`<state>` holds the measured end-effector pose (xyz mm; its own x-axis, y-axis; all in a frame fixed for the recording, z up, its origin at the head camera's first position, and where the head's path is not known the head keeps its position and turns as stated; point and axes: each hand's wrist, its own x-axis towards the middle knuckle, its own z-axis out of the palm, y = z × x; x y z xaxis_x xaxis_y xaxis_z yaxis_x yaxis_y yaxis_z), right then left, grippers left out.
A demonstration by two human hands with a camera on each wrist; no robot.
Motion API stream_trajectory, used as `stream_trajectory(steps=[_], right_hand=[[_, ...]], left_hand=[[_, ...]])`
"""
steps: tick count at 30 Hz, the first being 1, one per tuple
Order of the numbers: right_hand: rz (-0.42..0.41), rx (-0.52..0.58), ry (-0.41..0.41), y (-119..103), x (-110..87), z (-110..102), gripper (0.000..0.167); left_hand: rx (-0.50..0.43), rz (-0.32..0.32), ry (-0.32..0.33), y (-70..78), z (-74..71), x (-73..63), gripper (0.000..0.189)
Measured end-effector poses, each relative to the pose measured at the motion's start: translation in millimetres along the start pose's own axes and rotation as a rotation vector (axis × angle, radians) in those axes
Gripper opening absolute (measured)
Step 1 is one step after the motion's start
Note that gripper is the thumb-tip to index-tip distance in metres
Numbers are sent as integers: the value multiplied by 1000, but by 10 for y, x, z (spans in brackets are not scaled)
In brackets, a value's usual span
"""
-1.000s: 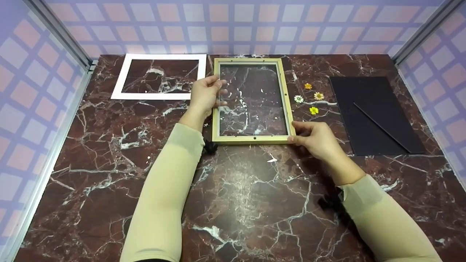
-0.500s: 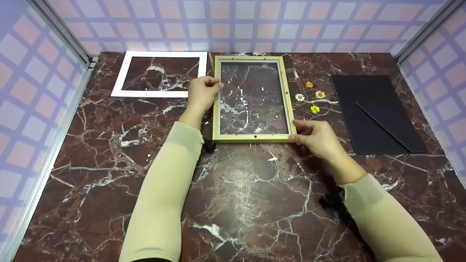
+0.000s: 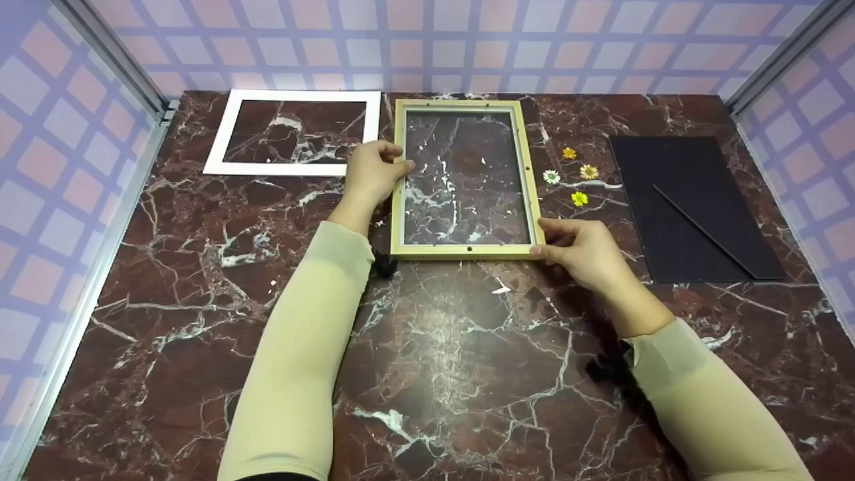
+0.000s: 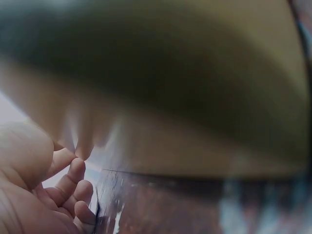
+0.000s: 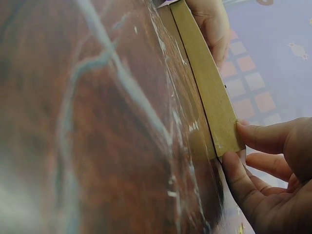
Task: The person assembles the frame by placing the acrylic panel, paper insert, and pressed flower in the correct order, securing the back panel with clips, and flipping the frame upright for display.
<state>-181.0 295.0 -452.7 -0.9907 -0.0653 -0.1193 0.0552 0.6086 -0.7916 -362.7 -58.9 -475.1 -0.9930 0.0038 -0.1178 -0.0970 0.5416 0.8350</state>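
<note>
A pale gold picture frame point(image 3: 469, 252) with a clear pane point(image 3: 467, 180) in it lies at the middle back of the marble-patterned table in the head view. My left hand point(image 3: 371, 172) grips the frame's left side, thumb tip over the inner edge. In the left wrist view that hand point(image 4: 39, 185) has curled fingers, and a blurred shape covers most of the picture. My right hand point(image 3: 584, 254) pinches the near right corner between thumb and forefinger. The right wrist view shows this hand point(image 5: 278, 165) at the corner of the frame's edge point(image 5: 204, 78).
A white rectangular mat border point(image 3: 280, 170) lies at the back left, partly behind my left hand. Several small flowers point(image 3: 579, 198) lie right of the frame. Farther right is a black board point(image 3: 695, 174) with a thin black stick point(image 3: 705, 232) on it. Patterned walls point(image 3: 467, 47) enclose the table.
My left fingers, earlier spread past the frame's inner edge, have drawn back to its left side, with the thumb on it. The right hand keeps its hold. The head view has tilted slightly.
</note>
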Motion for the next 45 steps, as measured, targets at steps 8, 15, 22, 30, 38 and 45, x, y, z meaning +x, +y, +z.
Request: stream_trajectory(steps=[8,15,22,30,38,45], right_hand=[[-13,-18,10,-22,20,11,58],[-22,-34,0,-28,34,18,58],[-9,-2,-4,-44,33,30,58],[-5,1,4,-39,11,27,57],[4,-19,-1,-4,-7,-16,58],[6,-22,0,4,-10,-17,59]], left_hand=[[17,26,16,193,-93,-253,46],[-5,35,13,199,-138,-257,48],[-30,51,19,212,-269,-265,49],[-82,-12,60,169,-683,-341,51],[-149,-25,170,-23,-1177,-426,54],[-302,-68,306,-252,-1541,-481,56]])
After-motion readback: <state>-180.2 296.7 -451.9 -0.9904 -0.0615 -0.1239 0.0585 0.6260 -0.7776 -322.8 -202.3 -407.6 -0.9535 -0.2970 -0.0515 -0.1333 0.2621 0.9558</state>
